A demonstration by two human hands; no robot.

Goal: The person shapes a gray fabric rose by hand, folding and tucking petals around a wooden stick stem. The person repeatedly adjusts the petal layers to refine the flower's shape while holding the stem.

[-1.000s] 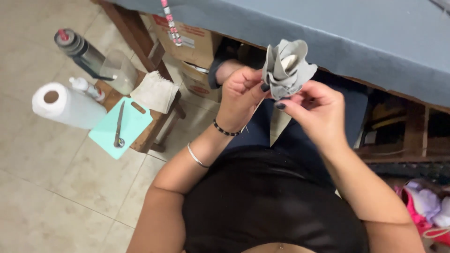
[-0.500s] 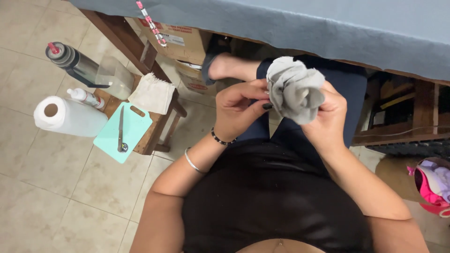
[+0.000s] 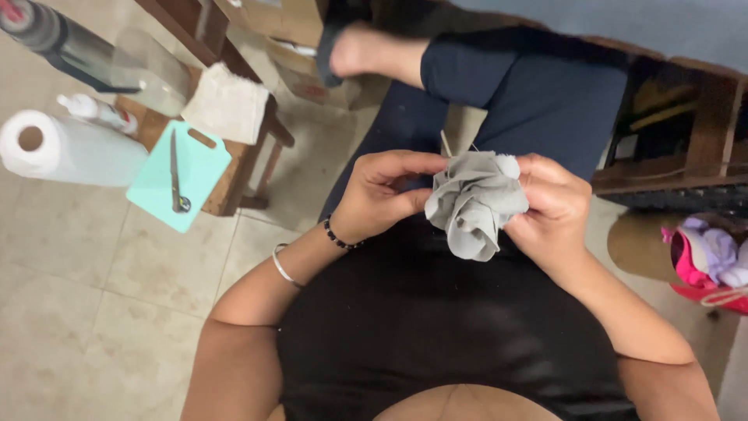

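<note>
At the far left of the frame lies one white paper roll (image 3: pixel 66 148), round and soft, with one small white bottle (image 3: pixel 97 113) just above it. One dark spray can (image 3: pixel 47 35) sits in the upper left corner. Next comes one flat mint-green cutting board (image 3: pixel 183 175) with one thin metal tool (image 3: pixel 175 171) lying on it. The board rests on a small wooden stool (image 3: pixel 241 168), and one folded cream cloth (image 3: pixel 226 101) sits there too.

Near the middle, the left hand (image 3: pixel 382 195) is bent in at the wrist. Its fingers curl and pinch the left edge of the grey cloth flower (image 3: pixel 475 203). The wrist wears two bracelets: one of dark beads (image 3: pixel 339 236) and one thin silver ring (image 3: pixel 284 267).

The flower is in the middle of the frame, over the person's lap. It is soft fabric, rolled in folds like a rose.

The right hand (image 3: pixel 549 206) cups the flower's right side, fingers closed around it.

At the far right sits a pink bag (image 3: pixel 701 269).
</note>
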